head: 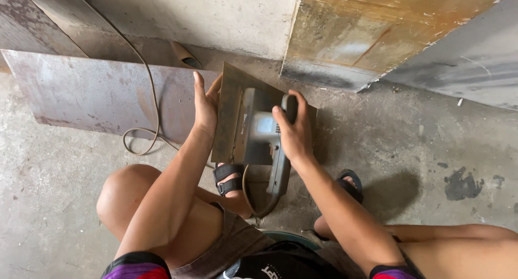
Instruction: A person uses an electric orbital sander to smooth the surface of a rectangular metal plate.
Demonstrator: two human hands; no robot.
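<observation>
The person squats on the concrete floor (65,203) and works a handheld power tool (267,144) against a small rusty metal plate (229,109). The left hand (205,103) is clasped on the plate's left edge, thumb and fingers pinching it so that it stands tilted up off the floor; the right hand (291,133) is clenched round the tool's dark handle, the grey body of the tool pressed flat against the plate's face. Judging by this, the step in hand is working the plate's surface or edge with the tool, and the next move seems to call for a steady left grip so the plate does not twist, while the cord (143,95) stays out of the way. Counted: one tool, one small plate in hand, one long steel sheet (97,93) leaning at the wall behind, one cord looping across that sheet, and two sandalled feet, the left sandal (229,179) just beneath the plate.
</observation>
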